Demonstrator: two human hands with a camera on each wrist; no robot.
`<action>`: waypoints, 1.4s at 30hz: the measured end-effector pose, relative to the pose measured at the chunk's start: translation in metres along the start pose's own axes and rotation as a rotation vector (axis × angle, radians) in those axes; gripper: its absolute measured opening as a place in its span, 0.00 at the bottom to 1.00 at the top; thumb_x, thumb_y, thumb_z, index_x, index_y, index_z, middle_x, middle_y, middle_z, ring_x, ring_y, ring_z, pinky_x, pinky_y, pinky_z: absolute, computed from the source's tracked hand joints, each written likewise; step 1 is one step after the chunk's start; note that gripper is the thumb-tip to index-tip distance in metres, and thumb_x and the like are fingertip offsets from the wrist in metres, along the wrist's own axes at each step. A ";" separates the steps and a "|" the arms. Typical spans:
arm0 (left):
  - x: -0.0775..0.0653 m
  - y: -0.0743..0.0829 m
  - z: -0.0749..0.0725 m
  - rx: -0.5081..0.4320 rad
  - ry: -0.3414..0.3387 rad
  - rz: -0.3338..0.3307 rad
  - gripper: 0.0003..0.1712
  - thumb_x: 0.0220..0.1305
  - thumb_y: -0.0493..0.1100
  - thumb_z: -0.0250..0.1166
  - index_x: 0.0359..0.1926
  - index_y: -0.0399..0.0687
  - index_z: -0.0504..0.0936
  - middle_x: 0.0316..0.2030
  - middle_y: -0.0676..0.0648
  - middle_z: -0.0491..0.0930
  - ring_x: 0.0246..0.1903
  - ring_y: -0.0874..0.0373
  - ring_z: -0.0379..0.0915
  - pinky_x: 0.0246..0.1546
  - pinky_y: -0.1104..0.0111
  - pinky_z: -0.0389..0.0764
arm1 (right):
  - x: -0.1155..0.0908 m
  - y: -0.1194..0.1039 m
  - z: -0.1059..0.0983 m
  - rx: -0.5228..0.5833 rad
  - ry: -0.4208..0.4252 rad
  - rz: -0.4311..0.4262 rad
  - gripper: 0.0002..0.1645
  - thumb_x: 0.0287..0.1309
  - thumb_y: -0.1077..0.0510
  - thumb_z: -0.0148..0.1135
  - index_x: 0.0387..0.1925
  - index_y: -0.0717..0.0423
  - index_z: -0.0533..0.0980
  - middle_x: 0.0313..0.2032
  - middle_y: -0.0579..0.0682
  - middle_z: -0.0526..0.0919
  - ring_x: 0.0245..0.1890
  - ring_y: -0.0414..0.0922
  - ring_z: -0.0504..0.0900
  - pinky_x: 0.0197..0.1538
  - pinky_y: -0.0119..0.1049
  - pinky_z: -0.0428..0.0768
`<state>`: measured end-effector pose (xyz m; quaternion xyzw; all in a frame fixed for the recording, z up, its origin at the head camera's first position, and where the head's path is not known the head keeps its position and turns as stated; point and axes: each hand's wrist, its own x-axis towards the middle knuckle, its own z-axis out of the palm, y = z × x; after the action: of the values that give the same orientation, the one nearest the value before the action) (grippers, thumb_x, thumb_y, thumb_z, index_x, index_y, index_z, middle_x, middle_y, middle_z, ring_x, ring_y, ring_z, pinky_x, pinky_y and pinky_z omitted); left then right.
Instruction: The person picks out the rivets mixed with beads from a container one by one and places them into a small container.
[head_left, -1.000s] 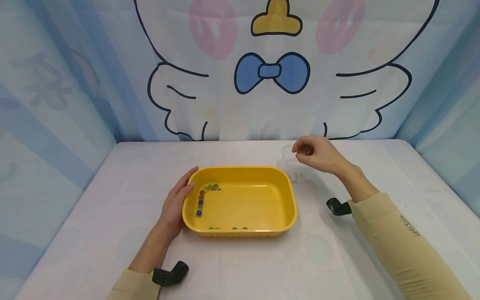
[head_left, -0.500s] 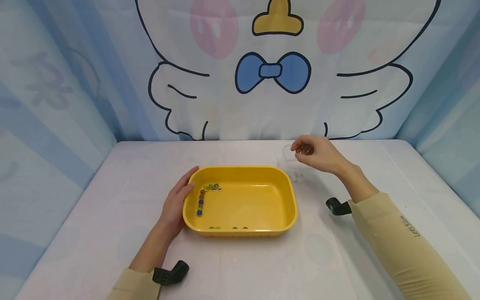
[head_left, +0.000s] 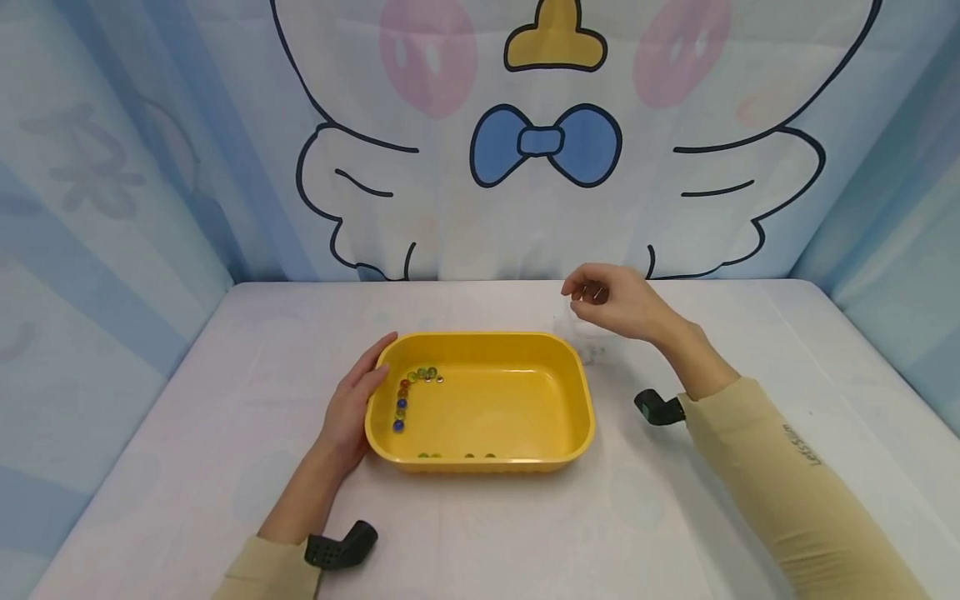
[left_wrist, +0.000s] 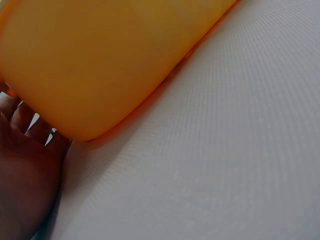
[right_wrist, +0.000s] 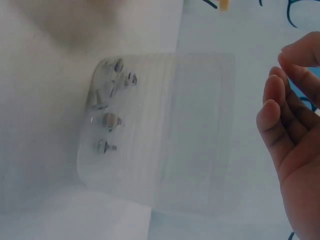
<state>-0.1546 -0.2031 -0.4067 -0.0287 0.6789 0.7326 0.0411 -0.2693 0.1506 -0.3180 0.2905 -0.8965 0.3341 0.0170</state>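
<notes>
A yellow plastic tray stands in the middle of the table, with several coloured glass marbles along its left end. Two small silvery balls lie by them. My left hand holds the tray's left end, thumb at the rim and fingers along the outer wall. Over the far right of the tray hovers my right hand, fingers loosely bent, with no object visible between them. Below it stands a clear plastic box, holding several small shiny pieces near one end.
More greenish marbles show just above the tray's near wall. A white cloth covers the table. Behind it hangs a printed curtain with a blue bow tie. Black wrist cameras sit on both forearms.
My right hand has shifted slightly left and up over the clear box. The left hand, the tray and its marbles stay as they were.
</notes>
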 end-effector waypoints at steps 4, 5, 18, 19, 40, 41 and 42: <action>0.000 0.000 0.000 -0.006 -0.001 0.000 0.29 0.79 0.45 0.44 0.78 0.57 0.60 0.75 0.58 0.57 0.72 0.62 0.52 0.72 0.65 0.55 | 0.007 -0.007 0.003 0.010 0.003 -0.039 0.08 0.61 0.67 0.62 0.43 0.60 0.80 0.37 0.51 0.81 0.36 0.47 0.74 0.40 0.35 0.77; 0.000 0.000 0.000 -0.007 0.000 0.000 0.29 0.79 0.45 0.44 0.78 0.57 0.60 0.75 0.58 0.57 0.72 0.62 0.52 0.72 0.65 0.55 | 0.009 -0.009 0.004 0.013 0.004 -0.052 0.08 0.61 0.67 0.62 0.43 0.60 0.80 0.38 0.51 0.81 0.36 0.47 0.74 0.40 0.35 0.77; 0.000 0.000 0.000 -0.009 0.002 -0.006 0.29 0.79 0.45 0.44 0.78 0.59 0.61 0.75 0.58 0.57 0.72 0.62 0.52 0.72 0.64 0.55 | 0.025 -0.034 0.016 0.081 0.006 -0.145 0.09 0.60 0.67 0.63 0.43 0.60 0.81 0.38 0.51 0.82 0.36 0.46 0.74 0.40 0.34 0.78; 0.000 0.000 0.000 -0.008 0.004 -0.006 0.29 0.79 0.45 0.44 0.78 0.58 0.61 0.75 0.58 0.57 0.72 0.62 0.52 0.72 0.64 0.55 | 0.026 -0.035 0.017 0.085 0.006 -0.152 0.09 0.60 0.67 0.63 0.43 0.60 0.81 0.38 0.50 0.82 0.36 0.46 0.74 0.40 0.34 0.78; 0.000 0.000 -0.001 0.001 0.004 -0.004 0.29 0.79 0.45 0.44 0.78 0.59 0.61 0.75 0.58 0.57 0.72 0.62 0.52 0.73 0.64 0.55 | 0.046 -0.063 0.041 0.098 -0.070 -0.245 0.10 0.58 0.65 0.64 0.43 0.60 0.81 0.37 0.49 0.82 0.33 0.45 0.75 0.37 0.36 0.78; 0.000 0.000 -0.001 -0.003 0.002 -0.005 0.29 0.79 0.45 0.44 0.77 0.60 0.61 0.75 0.58 0.57 0.72 0.62 0.52 0.73 0.64 0.55 | 0.047 -0.063 0.043 0.097 -0.075 -0.249 0.10 0.58 0.65 0.64 0.42 0.60 0.81 0.36 0.49 0.81 0.33 0.45 0.75 0.37 0.36 0.78; 0.000 -0.001 -0.001 -0.005 0.000 -0.005 0.29 0.79 0.45 0.44 0.77 0.59 0.61 0.75 0.58 0.57 0.72 0.62 0.52 0.73 0.64 0.55 | 0.047 -0.064 0.045 0.097 -0.079 -0.254 0.10 0.58 0.65 0.64 0.42 0.60 0.81 0.36 0.48 0.81 0.33 0.45 0.75 0.37 0.36 0.78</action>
<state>-0.1548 -0.2040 -0.4074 -0.0306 0.6768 0.7343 0.0428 -0.2671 0.0607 -0.3043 0.4150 -0.8354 0.3603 0.0100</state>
